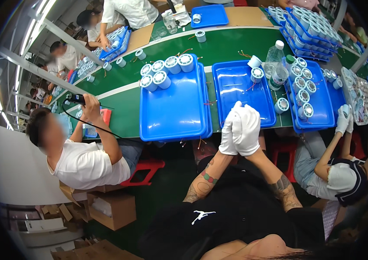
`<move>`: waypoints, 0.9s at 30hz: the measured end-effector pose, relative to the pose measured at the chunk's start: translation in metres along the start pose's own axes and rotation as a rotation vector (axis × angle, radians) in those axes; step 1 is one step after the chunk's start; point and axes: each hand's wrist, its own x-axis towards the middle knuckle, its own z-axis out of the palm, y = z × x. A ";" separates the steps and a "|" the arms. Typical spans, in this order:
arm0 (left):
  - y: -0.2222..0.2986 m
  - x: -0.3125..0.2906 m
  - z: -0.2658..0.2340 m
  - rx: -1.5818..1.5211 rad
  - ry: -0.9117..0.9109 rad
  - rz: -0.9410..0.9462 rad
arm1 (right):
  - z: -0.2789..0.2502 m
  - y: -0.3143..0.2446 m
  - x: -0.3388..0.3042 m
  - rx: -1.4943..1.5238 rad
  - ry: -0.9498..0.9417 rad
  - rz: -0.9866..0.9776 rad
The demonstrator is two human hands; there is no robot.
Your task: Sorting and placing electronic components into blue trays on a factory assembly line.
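In front of my chest, my left hand (228, 136) and my right hand (248, 130), both in white gloves, are clasped together with the fingers wrapped round each other. No object shows between them, though the space between the palms is hidden. They are over the near edge of a blue tray (234, 93). At that tray's far right corner, a white and light-blue cylindrical part (257, 75) with thin wires stands upright, and a similar cylinder (254, 61) lies tilted beside it.
Left is a stacked blue tray (173, 110) with several cylinders at its far end. Plastic bottles (275, 56) stand right of my tray, beside another cylinder tray (318, 117). A seated person (93, 160) at left holds a black corded device (74, 99); a gloved co-worker (340, 173) sits at right.
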 end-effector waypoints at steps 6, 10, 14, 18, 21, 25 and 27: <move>0.003 -0.006 -0.004 -0.275 -0.093 -0.134 | -0.005 0.032 0.018 0.022 -0.650 0.063; 0.004 0.000 0.003 -0.068 0.169 0.053 | 0.003 0.007 0.002 0.264 -0.349 0.389; 0.005 -0.008 -0.001 -0.077 0.132 0.062 | 0.004 0.000 0.002 0.189 -0.096 0.194; 0.022 -0.014 0.005 -0.158 0.059 -0.048 | 0.013 0.015 -0.003 0.494 -0.083 0.494; 0.044 -0.017 0.006 -0.237 0.001 -0.129 | 0.010 0.033 0.001 0.896 -0.264 0.967; 0.064 -0.021 -0.010 0.082 0.014 -0.203 | -0.041 0.025 0.045 0.931 -0.657 0.946; 0.077 -0.019 -0.008 0.106 0.081 -0.202 | -0.034 0.013 0.048 0.901 -0.749 0.736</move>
